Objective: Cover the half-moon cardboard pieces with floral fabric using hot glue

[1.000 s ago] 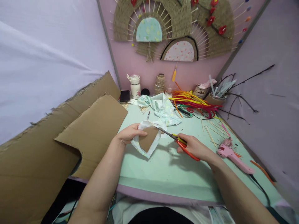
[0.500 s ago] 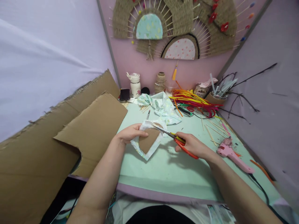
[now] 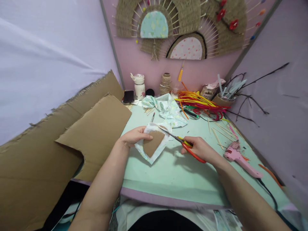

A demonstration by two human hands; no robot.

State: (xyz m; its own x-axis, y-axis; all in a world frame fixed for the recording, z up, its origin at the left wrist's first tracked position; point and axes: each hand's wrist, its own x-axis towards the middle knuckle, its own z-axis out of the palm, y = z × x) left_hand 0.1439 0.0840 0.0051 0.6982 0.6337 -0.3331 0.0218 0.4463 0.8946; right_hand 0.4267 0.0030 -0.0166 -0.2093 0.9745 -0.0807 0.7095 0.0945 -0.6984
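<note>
My left hand (image 3: 137,136) grips the left edge of a small cardboard piece (image 3: 154,143), thumb on top. Pale patterned fabric (image 3: 154,158) borders the cardboard on its sides. My right hand (image 3: 197,148) is closed round the red and yellow handles of a pair of scissors (image 3: 176,138). Their blades point left and lie across the fabric at the top of the piece. Whether the blades have fabric between them is hard to make out. Just behind the piece, a larger crumpled length of floral fabric (image 3: 168,110) lies on the table, with a pen (image 3: 153,117) to its left.
Large cardboard sheets (image 3: 101,125) lean at the left. A pink glue gun (image 3: 242,160) with a cord lies at the right, near thin sticks (image 3: 218,138). Red and yellow pipe cleaners (image 3: 202,102), a twine spool (image 3: 165,84) and a white bottle (image 3: 139,86) stand or lie at the back.
My right hand and the scissors have shifted slightly to the right. The left hand and the cardboard piece stay almost where they were. The view has tilted a little.
</note>
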